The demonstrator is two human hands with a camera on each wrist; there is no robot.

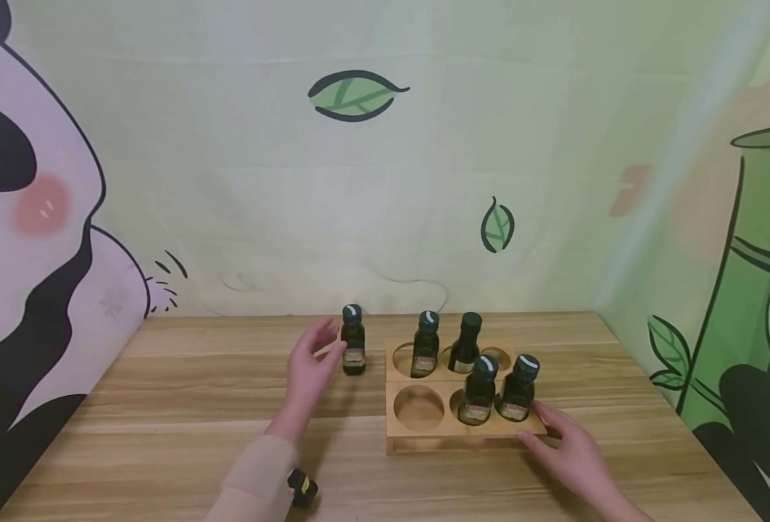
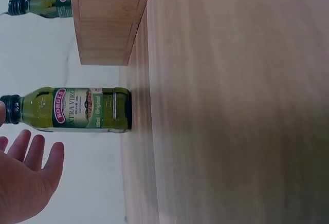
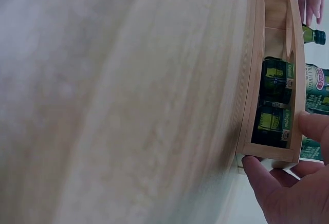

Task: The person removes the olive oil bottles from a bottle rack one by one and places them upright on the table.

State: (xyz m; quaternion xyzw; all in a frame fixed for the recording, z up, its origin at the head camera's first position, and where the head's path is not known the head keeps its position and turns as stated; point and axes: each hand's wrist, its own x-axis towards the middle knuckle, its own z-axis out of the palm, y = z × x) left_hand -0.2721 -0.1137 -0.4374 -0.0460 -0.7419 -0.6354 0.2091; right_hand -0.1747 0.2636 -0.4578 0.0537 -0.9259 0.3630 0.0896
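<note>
A small olive oil bottle (image 1: pixel 354 348) with a dark cap stands on the table left of a two-tier wooden rack (image 1: pixel 417 436). My left hand (image 1: pixel 313 362) is beside this bottle, fingers spread and loosely bent around its left side. The left wrist view shows a gap between several fingers and the bottle (image 2: pixel 77 109); a fingertip overlaps the cap, contact unclear. My right hand (image 1: pixel 570 453) grips the rack's front right corner, thumb on the upper edge and fingers at the end. Nearest to it, two oil bottles (image 1: pixel 518 391) sit in the front row.
In the rack's back row stand another oil bottle (image 1: pixel 426 346) and a slimmer dark bottle (image 1: pixel 466 344). A small black and yellow object (image 1: pixel 303 488) lies by the left sleeve. A wall cloth (image 1: pixel 248 181) with a panda print hangs behind the table (image 1: pixel 196 406).
</note>
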